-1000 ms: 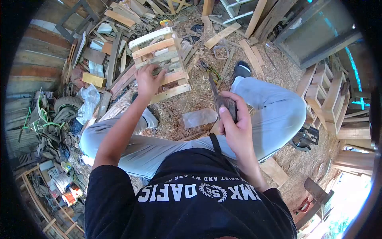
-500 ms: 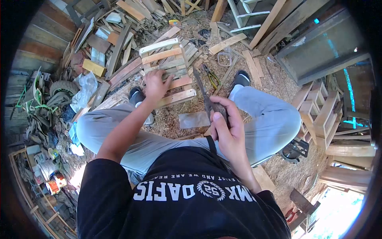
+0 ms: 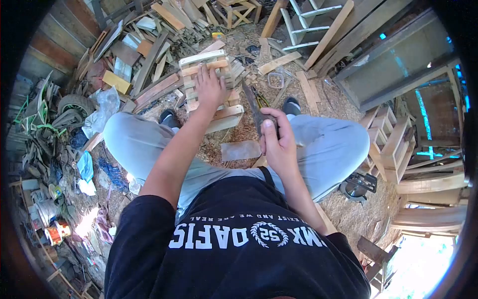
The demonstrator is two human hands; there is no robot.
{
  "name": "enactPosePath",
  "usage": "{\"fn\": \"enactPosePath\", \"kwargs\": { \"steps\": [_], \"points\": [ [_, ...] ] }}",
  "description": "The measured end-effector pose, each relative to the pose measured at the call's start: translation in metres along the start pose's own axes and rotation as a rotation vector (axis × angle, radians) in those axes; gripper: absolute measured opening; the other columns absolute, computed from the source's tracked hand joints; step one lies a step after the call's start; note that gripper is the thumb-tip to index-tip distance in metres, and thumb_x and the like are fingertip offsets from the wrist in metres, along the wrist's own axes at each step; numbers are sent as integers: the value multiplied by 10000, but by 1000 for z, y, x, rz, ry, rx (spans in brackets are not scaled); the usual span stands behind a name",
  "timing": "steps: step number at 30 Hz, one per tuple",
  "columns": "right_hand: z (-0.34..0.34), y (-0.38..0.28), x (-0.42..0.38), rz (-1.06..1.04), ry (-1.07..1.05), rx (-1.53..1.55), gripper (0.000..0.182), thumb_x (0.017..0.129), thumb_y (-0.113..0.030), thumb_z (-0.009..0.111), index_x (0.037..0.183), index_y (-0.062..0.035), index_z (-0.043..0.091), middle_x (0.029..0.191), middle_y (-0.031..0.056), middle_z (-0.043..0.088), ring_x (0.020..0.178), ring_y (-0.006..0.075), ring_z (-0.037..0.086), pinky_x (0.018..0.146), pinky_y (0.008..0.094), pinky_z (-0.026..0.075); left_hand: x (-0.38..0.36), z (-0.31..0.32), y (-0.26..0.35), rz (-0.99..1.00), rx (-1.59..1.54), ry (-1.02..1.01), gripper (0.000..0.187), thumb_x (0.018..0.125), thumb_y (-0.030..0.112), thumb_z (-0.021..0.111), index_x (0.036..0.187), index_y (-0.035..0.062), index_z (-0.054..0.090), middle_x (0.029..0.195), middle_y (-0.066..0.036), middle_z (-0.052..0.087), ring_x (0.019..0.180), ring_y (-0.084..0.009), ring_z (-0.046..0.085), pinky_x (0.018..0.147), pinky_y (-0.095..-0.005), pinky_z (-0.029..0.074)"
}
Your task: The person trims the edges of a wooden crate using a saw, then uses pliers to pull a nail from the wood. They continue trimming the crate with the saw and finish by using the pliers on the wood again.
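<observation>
A small slatted wooden frame (image 3: pixel 225 119) stands between my feet. My left hand (image 3: pixel 210 88) lies on its upper slats with the fingers spread. To the right, my right hand (image 3: pixel 277 133) is wrapped round the handle of a dark, long-bladed tool (image 3: pixel 252 102), whose blade points up and away from me beside the frame. Pliers with yellow-green handles (image 3: pixel 261 101) lie on the ground just past the blade, partly hidden by it. A flat, pale rectangular piece (image 3: pixel 240 150) rests on the ground below the frame.
Scrap wood (image 3: pixel 149 57) is piled at the upper left. A clear plastic container (image 3: pixel 276 80) lies beyond the pliers. A circular saw (image 3: pixel 357 187) sits right of my knee, near a wooden frame structure (image 3: pixel 393 144). A white ladder-like rack (image 3: pixel 303 30) stands at the top.
My left hand has moved up the frame, from the middle slats to the upper ones. The frame's near end looks more tilted. My right hand still holds the tool.
</observation>
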State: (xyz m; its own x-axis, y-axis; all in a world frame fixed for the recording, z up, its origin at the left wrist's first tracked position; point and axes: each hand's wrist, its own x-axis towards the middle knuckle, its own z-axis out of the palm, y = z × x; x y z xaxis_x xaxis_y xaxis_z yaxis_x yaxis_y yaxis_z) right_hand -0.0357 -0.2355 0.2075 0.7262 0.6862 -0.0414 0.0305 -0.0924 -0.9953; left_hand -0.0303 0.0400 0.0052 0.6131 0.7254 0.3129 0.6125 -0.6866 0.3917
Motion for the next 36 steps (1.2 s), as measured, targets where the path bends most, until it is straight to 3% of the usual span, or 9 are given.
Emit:
{"fn": "enactPosePath", "kwargs": {
  "steps": [8,11,13,17,20,22,29,31,36],
  "points": [
    [4,19,-5,49,-21,-37,265,1157,-200,598,1386,-70,621,917,-26,573,740,44,511,668,246,451,-2,21,10,-151,117,-49,717,1115,419,424,1698,7,357,1773,-264,304,1664,-402,244,1362,-562,148],
    [3,12,-2,251,-42,111,271,1150,-189,603,1382,-50,624,1015,14,621,878,82,567,809,270,494,-1,22,13,-142,152,-8,685,1089,371,477,1659,-4,425,1746,-267,355,1602,-402,352,1323,-562,234],
    [0,18,4,95,-22,16,279,1139,-173,613,1378,-30,626,1103,36,638,985,106,579,915,288,491,5,9,19,-146,81,-52,615,1049,325,541,1572,1,529,1673,-260,451,1477,-389,476,1242,-553,330],
    [-8,19,13,112,-16,37,282,1135,-164,615,1376,-19,625,1102,36,638,961,100,574,894,281,493,15,-17,34,-188,47,-229,545,1015,299,587,1482,19,590,1596,-241,517,1375,-384,526,1168,-533,385],
    [-16,20,17,100,-8,31,273,1134,-154,610,1375,-27,629,1087,29,632,939,93,562,878,278,490,12,5,47,-219,83,-211,482,1044,324,578,1434,44,612,1596,-236,497,1409,-400,490,1202,-549,353],
    [-19,21,22,135,5,17,272,1135,-140,600,1384,-34,623,1087,25,631,922,95,559,863,282,494,11,20,48,-117,178,78,520,1083,369,536,1492,53,591,1683,-231,411,1462,-406,437,1261,-569,290],
    [-32,16,28,330,-108,86,325,1133,-139,598,1442,-38,586,1064,38,623,904,104,549,852,287,495,13,36,37,-57,230,20,658,1130,399,435,1688,53,405,1794,-233,258,1660,-394,235,1343,-596,160],
    [-35,21,29,188,-142,-97,454,1123,-170,622,1544,-22,533,1109,87,662,977,159,620,933,322,517,11,36,37,-90,203,-12,665,1128,387,432,1700,50,379,1798,-231,255,1678,-382,198,1348,-595,146],
    [-28,34,27,313,-71,-155,593,1095,-223,666,1608,14,485,1345,220,704,1241,311,691,1088,398,509,2,36,46,-146,250,-103,688,1113,366,433,1700,17,357,1808,-220,242,1695,-376,155,1357,-593,95]
  ]
}}
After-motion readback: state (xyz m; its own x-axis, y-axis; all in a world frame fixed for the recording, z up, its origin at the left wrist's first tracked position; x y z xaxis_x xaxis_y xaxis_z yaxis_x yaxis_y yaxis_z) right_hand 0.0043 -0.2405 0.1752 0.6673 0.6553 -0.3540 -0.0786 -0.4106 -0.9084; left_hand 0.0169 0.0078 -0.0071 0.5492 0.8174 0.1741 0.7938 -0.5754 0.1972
